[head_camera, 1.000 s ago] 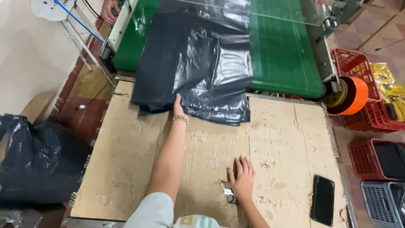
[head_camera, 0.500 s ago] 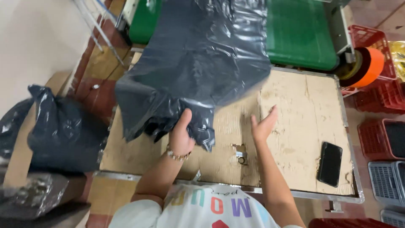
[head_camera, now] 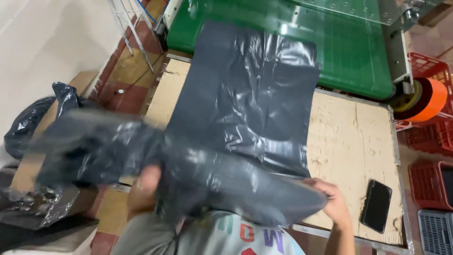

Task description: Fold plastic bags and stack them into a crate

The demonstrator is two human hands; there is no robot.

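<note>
Now we have a bundle of dark grey plastic bags [head_camera: 198, 174] gathered across our front, just off the near edge of the cardboard-topped table [head_camera: 351, 137]. Our left hand [head_camera: 144, 191] is under the bundle near its left part, fingers curled up into the plastic; the motion blur is heavy there, so it seems to be gripping rather than merely supporting. Our right hand [head_camera: 332, 200] is closed over the bundle's right end, above the table's near edge. The left end of the bundle [head_camera: 89, 146] hangs out past the table's left edge, blurred.

Further back, a flat grey plastic sheet [head_camera: 250, 89] lies from the green conveyor belt [head_camera: 349, 56] down over the far edge of the table and reaches almost to the bundle. A black phone [head_camera: 376, 206] lies flat near the table's near right corner, just beside our right hand but apart from it. An orange roll [head_camera: 427, 100] sits off the far right corner, with red crates [head_camera: 432, 184] beyond the right edge. A heap of black bags [head_camera: 28, 125] rests to the left of the table.
</note>
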